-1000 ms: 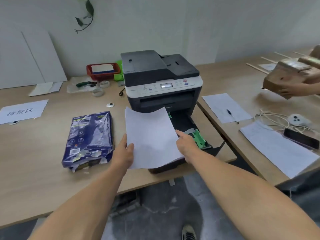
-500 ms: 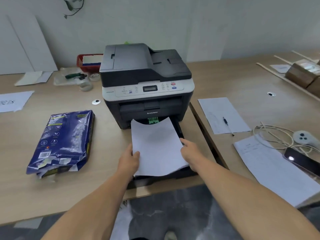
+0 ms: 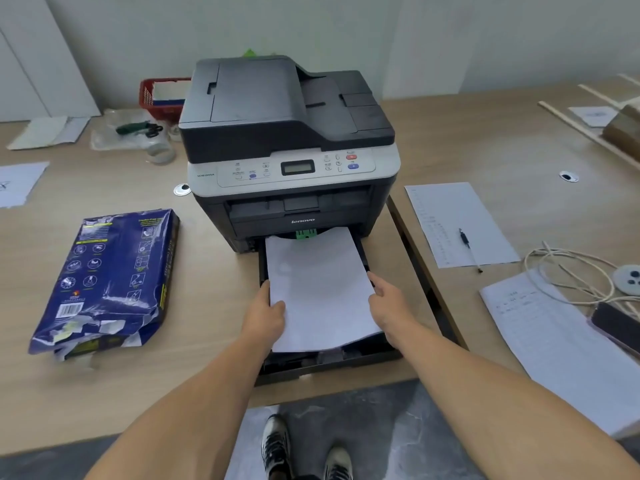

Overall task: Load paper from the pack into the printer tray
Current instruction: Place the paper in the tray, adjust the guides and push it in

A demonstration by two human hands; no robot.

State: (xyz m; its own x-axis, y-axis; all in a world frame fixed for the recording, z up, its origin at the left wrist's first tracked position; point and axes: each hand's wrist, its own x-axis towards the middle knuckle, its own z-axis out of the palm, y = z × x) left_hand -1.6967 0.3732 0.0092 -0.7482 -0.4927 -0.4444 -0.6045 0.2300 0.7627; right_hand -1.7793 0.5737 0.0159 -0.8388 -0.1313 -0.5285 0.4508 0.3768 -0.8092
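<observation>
A grey and black printer stands on the desk with its black paper tray pulled out toward me. A white paper stack lies over the tray, its far edge near the green guide. My left hand grips the stack's near left edge, thumb on top. My right hand holds the right edge. The torn blue paper pack lies flat on the desk to the left of the printer.
A printed sheet with a pen lies right of the printer. Nearer right are more papers, a white cable coil and a dark phone. A red basket and tape rolls sit behind left.
Both hands have carried the paper stack from left of the tray to directly over it and lowered it, its far edge now at the printer's slot. My view has shifted to face the printer.
</observation>
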